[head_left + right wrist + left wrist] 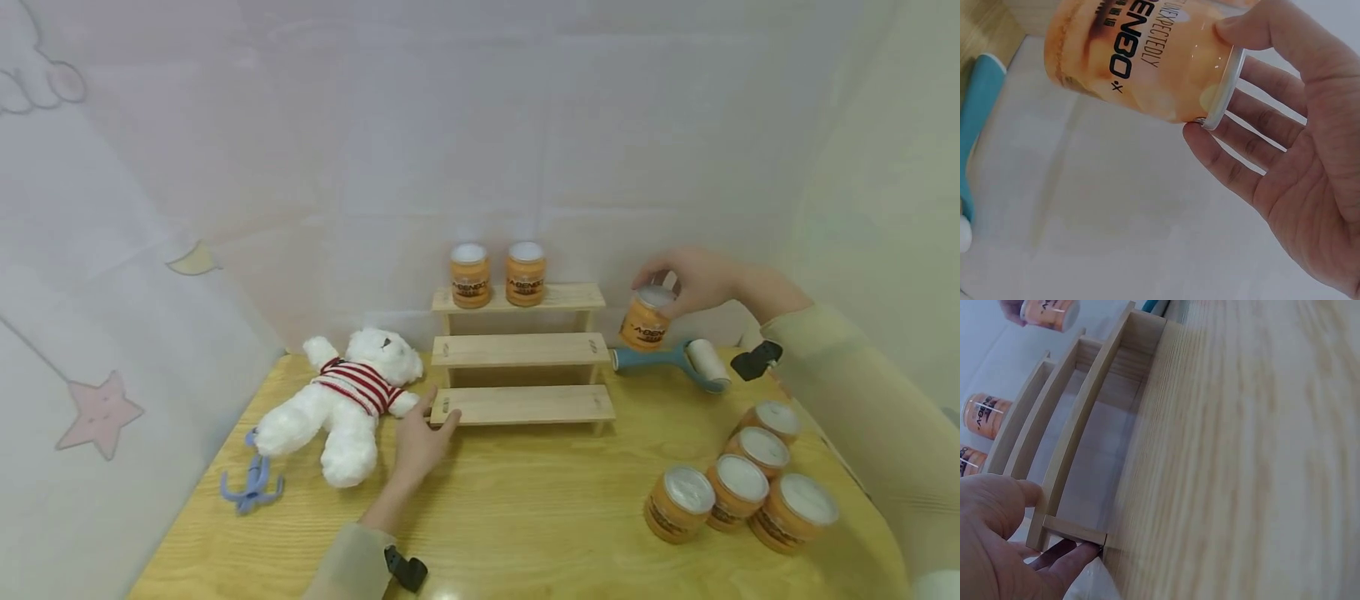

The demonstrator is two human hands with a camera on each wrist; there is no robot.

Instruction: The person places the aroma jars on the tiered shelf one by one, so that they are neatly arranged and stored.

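right hand (697,279) holds can (643,325) apart from shelf (521,350) edge.

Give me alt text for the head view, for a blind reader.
A person's right hand holds up an orange can beside a three-tier wooden shelf, while the left hand grips its left end. Two similar cans stand on the top tier, five more on the table at right, and a white teddy bear lies at left.
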